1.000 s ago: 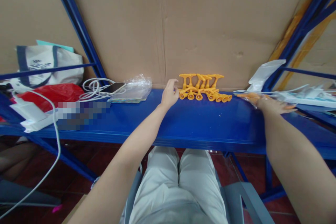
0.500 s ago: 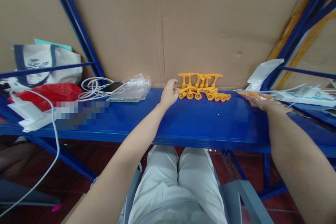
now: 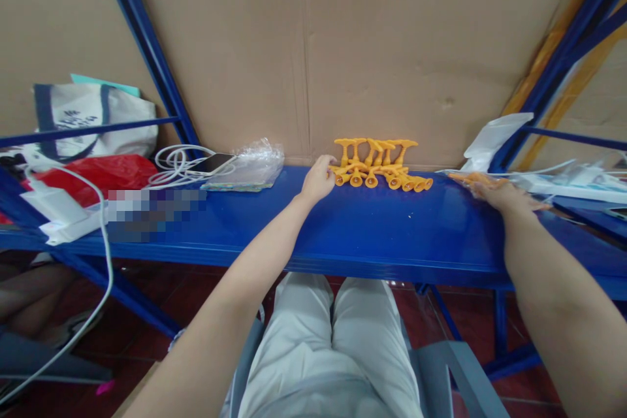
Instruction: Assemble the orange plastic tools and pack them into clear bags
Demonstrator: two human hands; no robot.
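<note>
A row of several orange plastic parts (image 3: 379, 165) lies at the back of the blue metal shelf (image 3: 372, 228), against a cardboard wall. My left hand (image 3: 318, 179) rests at the row's left end with its fingers curled, touching the leftmost part. My right hand (image 3: 504, 196) lies flat, palm down, at the right, over a clear plastic bag holding orange parts (image 3: 470, 178). Its fingers are stretched out and partly blurred.
On the shelf's left lie a phone (image 3: 214, 162) on a coiled white cable, a clear plastic bag (image 3: 252, 166), a red bag (image 3: 93, 173), a white tote bag (image 3: 88, 121) and a white charger (image 3: 59, 212). White packets (image 3: 494, 137) and cables sit at the right. Blue rack posts flank the shelf.
My left hand has closed in on the left end of the orange row and now touches it. My right hand has shifted slightly on the bag.
</note>
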